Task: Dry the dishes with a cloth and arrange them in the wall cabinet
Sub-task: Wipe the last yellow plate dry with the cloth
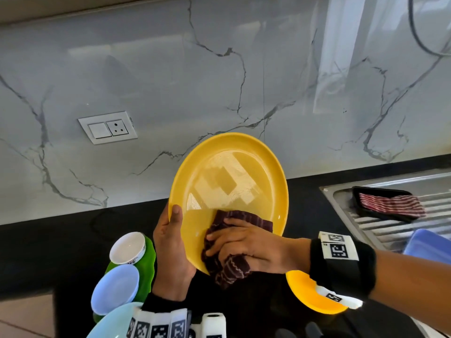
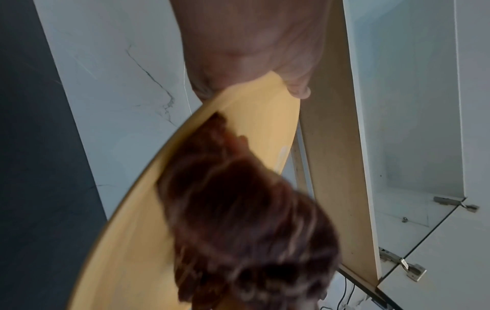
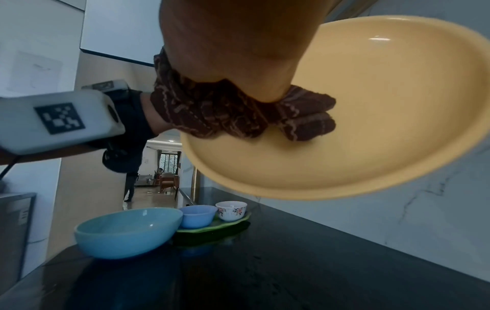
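Observation:
A large yellow plate [image 1: 229, 181] [image 2: 254, 117] [image 3: 384, 117] is held tilted above the black counter. My left hand [image 1: 170, 240] grips its lower left rim, thumb on the face and fingers behind. My right hand [image 1: 236, 245] presses a dark maroon striped cloth [image 1: 227, 267] [image 2: 238, 220] [image 3: 212, 109] against the plate's lower inner face, fingers curled into the cloth. The open wall cabinet [image 2: 413, 125] shows in the left wrist view, above and beyond the plate.
On the counter [image 1: 48, 252] at left sit a white floral cup [image 1: 127, 247] [image 3: 231, 209] and a light blue bowl [image 1: 114, 289] on a green dish [image 1: 147, 267], plus a larger pale blue bowl [image 3: 124, 232]. A small yellow bowl [image 1: 310, 296] lies under my right wrist. A steel drainboard [image 1: 390, 225] with a second striped cloth [image 1: 390, 206] stands at right.

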Motion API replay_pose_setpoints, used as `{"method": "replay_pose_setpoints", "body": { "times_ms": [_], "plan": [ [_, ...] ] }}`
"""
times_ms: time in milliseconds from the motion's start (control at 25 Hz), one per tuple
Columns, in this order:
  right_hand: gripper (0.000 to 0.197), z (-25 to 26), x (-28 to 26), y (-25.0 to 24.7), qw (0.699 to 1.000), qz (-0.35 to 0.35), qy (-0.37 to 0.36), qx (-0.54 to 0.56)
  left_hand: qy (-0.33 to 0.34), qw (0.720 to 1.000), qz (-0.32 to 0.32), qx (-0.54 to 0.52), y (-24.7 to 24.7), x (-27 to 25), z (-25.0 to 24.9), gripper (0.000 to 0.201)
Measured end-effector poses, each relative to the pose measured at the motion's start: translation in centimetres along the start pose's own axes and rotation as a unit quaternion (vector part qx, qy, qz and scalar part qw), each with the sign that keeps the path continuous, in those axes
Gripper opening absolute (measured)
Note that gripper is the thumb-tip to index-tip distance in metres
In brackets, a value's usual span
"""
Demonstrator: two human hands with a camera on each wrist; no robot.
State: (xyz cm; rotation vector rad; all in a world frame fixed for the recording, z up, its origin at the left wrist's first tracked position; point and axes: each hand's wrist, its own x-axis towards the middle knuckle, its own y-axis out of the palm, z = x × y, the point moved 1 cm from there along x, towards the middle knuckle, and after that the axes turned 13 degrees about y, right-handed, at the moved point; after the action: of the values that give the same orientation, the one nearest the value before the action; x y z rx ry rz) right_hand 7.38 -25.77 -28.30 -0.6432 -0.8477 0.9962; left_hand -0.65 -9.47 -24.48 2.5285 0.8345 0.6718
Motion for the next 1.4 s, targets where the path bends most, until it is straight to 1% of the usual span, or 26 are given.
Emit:
{"method": "replay_pose_setpoints", "body": {
  "times_ms": [80, 160, 200, 240, 280, 320, 360, 400, 440, 480, 560, 600, 680, 720, 800, 880, 920, 1000, 1040, 1120, 1160, 1200, 1240, 1280, 1320, 1400],
  "plan": [
    [0.063, -1.0, -1.1, -0.5, 0.999, 0.028, 0.016, 0.001, -0.002, 1.000, 0.005, 0.006, 0.1, 0.3, 0.0, 0.088],
    [0.054, -3.0, -2.2, -1.0, 0.997, 0.045, 0.054, -0.011, 0.010, 1.000, 0.009, 0.010, 0.1, 0.6, 0.0, 0.084],
    [0.048, -3.9, -2.6, -1.7, 0.995, 0.044, 0.088, 0.000, 0.019, 1.000, 0.010, 0.011, 0.1, 0.8, -0.1, 0.073],
    [0.047, -4.7, -2.9, -2.5, 0.990, 0.031, 0.132, 0.043, 0.029, 0.999, 0.006, 0.012, 0.1, 1.0, -0.2, 0.056],
    [0.050, -5.1, -3.0, -3.6, 0.977, -0.009, 0.175, 0.124, 0.033, 0.999, 0.002, 0.013, 0.1, 1.1, -0.3, 0.040],
    [0.053, -5.0, -2.8, -5.0, 0.949, -0.073, 0.203, 0.228, 0.037, 0.999, -0.003, 0.015, 0.1, 1.2, -0.4, 0.033],
    [0.047, -4.8, -2.5, -6.5, 0.903, -0.138, 0.218, 0.344, 0.036, 0.999, -0.003, 0.015, 0.1, 1.1, -0.5, 0.031],
    [0.039, -4.7, -1.8, -8.1, 0.845, -0.195, 0.219, 0.448, 0.034, 0.999, -0.004, 0.013, 0.1, 1.1, -0.7, 0.032],
    [0.036, -4.6, -1.0, -9.5, 0.795, -0.251, 0.215, 0.509, 0.029, 0.999, -0.008, 0.011, 0.1, 0.8, -0.7, 0.032],
    [0.034, -4.6, -0.1, -10.9, 0.772, -0.319, 0.216, 0.506, 0.025, 1.000, -0.010, 0.007, 0.1, 0.7, -0.7, 0.032],
    [0.032, -4.4, 1.6, -12.3, 0.767, -0.439, 0.241, 0.399, 0.017, 1.000, -0.008, 0.002, 0.4, 0.2, -0.5, 0.034],
    [0.033, -4.3, 2.2, -12.2, 0.775, -0.467, 0.261, 0.337, 0.013, 1.000, -0.006, 0.001, 0.5, 0.1, -0.5, 0.037],
    [0.036, -4.1, 2.9, -10.7, 0.800, -0.472, 0.289, 0.232, -0.003, 1.000, 0.001, -0.004, 0.5, -0.1, -0.3, 0.042],
    [0.042, -3.6, 3.0, -9.7, 0.820, -0.465, 0.278, 0.183, -0.014, 1.000, 0.003, -0.005, 0.3, -0.2, -0.1, 0.041],
    [0.049, -2.3, 2.8, -7.2, 0.874, -0.425, 0.206, 0.114, -0.028, 1.000, -0.003, -0.003, 0.0, -0.5, 0.2, 0.045],
    [0.042, -0.5, 1.9, -4.1, 0.932, -0.337, 0.120, 0.054, -0.026, 1.000, -0.002, -0.005, -0.1, -0.5, 0.3, 0.063],
    [0.042, 0.1, 1.2, -2.4, 0.953, -0.292, 0.080, 0.008, -0.021, 1.000, -0.002, -0.014, -0.1, -0.5, 0.2, 0.070],
    [0.046, 0.3, -0.5, 0.3, 0.972, -0.218, 0.016, -0.084, -0.018, 0.999, -0.010, -0.029, -0.2, -0.3, 0.1, 0.082],
    [0.046, 0.1, -1.2, 1.0, 0.975, -0.192, 0.007, -0.110, -0.019, 0.999, -0.009, -0.030, -0.3, -0.2, 0.1, 0.085],
    [0.043, -1.1, -2.3, 1.0, 0.980, -0.167, 0.032, -0.108, -0.009, 1.000, -0.010, -0.026, -0.6, -0.3, 0.3, 0.080],
    [0.038, -1.8, -2.8, 0.6, 0.979, -0.168, 0.056, -0.104, -0.003, 1.000, -0.015, -0.024, -0.8, -0.4, 0.4, 0.075],
    [0.032, -2.3, -3.3, 0.1, 0.973, -0.189, 0.086, -0.097, 0.003, 0.999, -0.024, -0.024, -1.0, -0.5, 0.5, 0.072],
    [0.026, -2.8, -4.0, -0.5, 0.963, -0.227, 0.130, -0.068, 0.009, 0.999, -0.034, -0.026, -1.2, -0.5, 0.5, 0.071],
    [0.023, -3.1, -4.7, -1.2, 0.941, -0.285, 0.185, -0.006, 0.014, 0.998, -0.043, -0.032, -1.5, -0.3, 0.6, 0.071],
    [0.022, -3.5, -5.3, -2.0, 0.903, -0.349, 0.236, 0.085, 0.016, 0.998, -0.049, -0.037, -1.8, -0.2, 0.5, 0.071],
    [0.027, -4.1, -6.1, -3.9, 0.794, -0.485, 0.286, 0.231, 0.024, 0.998, -0.051, -0.041, -2.3, -0.1, 0.2, 0.069]
  ]
}}
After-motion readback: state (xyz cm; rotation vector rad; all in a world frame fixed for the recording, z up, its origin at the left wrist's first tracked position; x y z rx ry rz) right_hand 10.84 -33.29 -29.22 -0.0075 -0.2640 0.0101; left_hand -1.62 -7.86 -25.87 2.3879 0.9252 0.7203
